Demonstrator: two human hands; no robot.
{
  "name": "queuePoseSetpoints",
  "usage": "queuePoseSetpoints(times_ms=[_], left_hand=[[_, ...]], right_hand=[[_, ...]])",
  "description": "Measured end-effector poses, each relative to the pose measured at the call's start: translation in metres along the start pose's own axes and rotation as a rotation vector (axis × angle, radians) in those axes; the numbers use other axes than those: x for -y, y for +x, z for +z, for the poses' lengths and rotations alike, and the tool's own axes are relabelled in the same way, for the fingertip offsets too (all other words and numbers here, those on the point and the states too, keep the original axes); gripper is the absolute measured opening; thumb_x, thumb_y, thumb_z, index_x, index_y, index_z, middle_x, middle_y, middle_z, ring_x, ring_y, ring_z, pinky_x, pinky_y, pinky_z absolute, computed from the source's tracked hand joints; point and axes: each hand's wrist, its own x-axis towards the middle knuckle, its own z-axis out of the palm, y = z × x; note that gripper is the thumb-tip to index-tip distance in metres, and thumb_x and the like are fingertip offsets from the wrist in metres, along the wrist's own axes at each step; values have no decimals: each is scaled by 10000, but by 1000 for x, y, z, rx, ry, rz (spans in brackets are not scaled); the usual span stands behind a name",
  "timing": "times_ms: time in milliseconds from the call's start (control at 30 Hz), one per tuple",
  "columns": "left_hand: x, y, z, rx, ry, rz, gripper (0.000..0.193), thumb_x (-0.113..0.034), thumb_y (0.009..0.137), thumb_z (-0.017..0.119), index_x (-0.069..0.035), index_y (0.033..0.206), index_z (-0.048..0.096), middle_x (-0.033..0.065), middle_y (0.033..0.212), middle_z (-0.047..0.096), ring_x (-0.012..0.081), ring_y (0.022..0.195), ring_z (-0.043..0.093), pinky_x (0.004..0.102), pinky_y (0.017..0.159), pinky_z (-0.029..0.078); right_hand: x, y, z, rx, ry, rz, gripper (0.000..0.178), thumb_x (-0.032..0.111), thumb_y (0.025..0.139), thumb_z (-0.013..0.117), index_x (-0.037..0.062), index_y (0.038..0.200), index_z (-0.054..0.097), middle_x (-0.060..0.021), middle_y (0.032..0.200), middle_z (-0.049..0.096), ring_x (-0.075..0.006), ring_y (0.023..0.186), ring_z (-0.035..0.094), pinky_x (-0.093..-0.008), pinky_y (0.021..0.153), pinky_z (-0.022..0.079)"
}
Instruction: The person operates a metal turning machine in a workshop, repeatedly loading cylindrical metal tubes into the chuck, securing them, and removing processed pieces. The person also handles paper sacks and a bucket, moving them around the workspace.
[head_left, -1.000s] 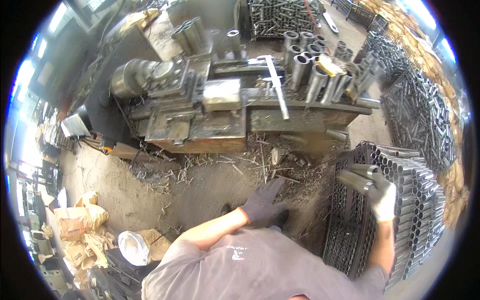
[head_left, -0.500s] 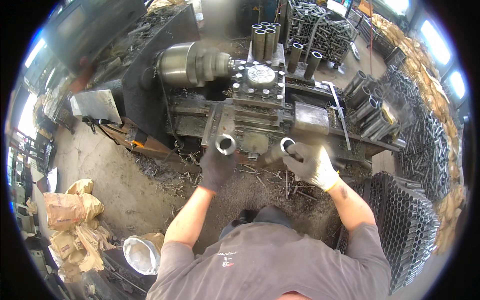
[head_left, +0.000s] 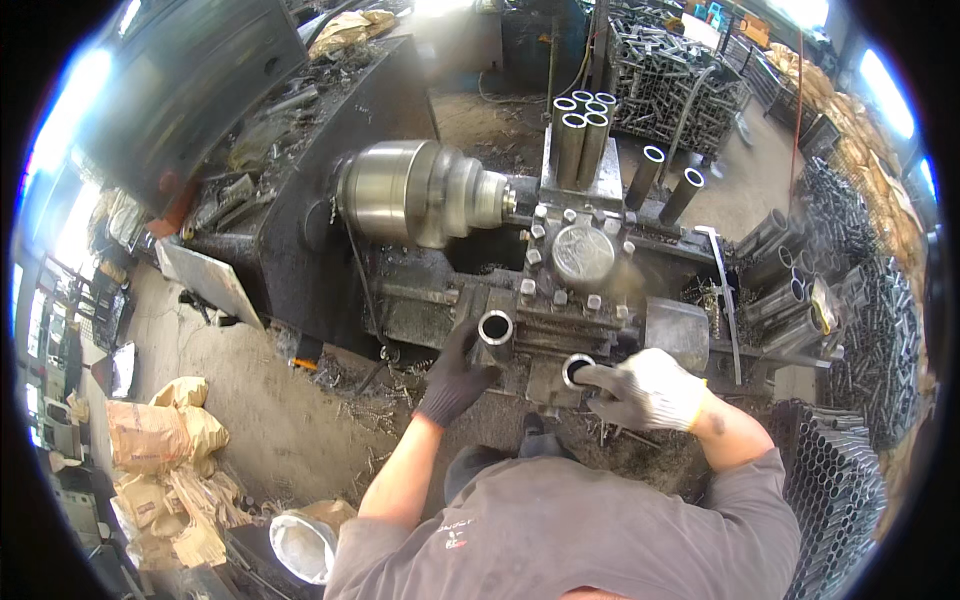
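My left hand [head_left: 457, 378], in a dark glove, is wrapped round the side of a short metal tube [head_left: 497, 350] standing upright over the lathe's near side. My right hand [head_left: 655, 391] wears a glove with a white back and dark grey fingers. Its fingers close on the rim of a second metal tube [head_left: 566, 372], whose open mouth faces up; its lower part is hard to make out. Just beyond both hands lies the lathe's tool post [head_left: 583, 252], ringed with bolts. Left of the post is the lathe chuck [head_left: 390, 192], with blurred surfaces.
Several upright tubes [head_left: 592, 135] stand on a block behind the tool post. A caliper [head_left: 722, 305] lies on the right, near a pile of tubes [head_left: 790, 290]. Stacked tubes [head_left: 835, 470] fill the lower right. Paper sacks [head_left: 155, 435] and a white-lined bin [head_left: 302, 548] sit at left.
My view has shifted, so the lathe sits lower in it. Both hands, with their tubes, have come closer to the machine's near side.
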Motion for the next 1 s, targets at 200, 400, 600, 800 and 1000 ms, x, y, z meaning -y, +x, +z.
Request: queuePoseSetpoints(times_ms=[200,400,600,800,1000], left_hand=[[145,-57,-141,-1100,-286,-576,548,-522,1092,503,-31,1238,697,172,1138,752,271,1014,719,425,884,555],[235,-82,-233,-1044,538,-369,514,-495,1112,500,-20,1239,648,192,1152,725,388,974,698,470,818,547],[244,-76,-261,-700,-999,-414,411,-536,1079,555,-182,871,550,-10,719,495,144,578,451,324,532,379],[179,-75,-156,-794,-850,-487,407,-518,1021,639,-126,913,623,23,732,600,175,604,580,308,566,485],[99,-50,-95,-446,-689,-518,164,-226,1027,670,-62,1032,667,38,855,675,133,668,634,304,610,525]], right_hand=[[-3,11,-45,-404,140,30,287,79,894,785,-8,1166,757,-124,807,786,-141,674,757,-269,535,587],[3,45,-55,-510,209,218,274,73,910,769,-22,1166,755,-40,771,722,-83,667,644,-265,598,525],[-7,96,-70,-477,138,379,233,117,936,728,9,1134,785,-30,766,729,-66,645,622,-265,585,506],[-85,170,-88,-412,136,345,224,181,965,702,54,1129,787,-117,941,808,-211,757,774,-332,728,619],[-233,213,-76,195,-79,782,292,247,910,720,87,1147,780,-160,1103,788,-284,935,752,-402,865,602]])
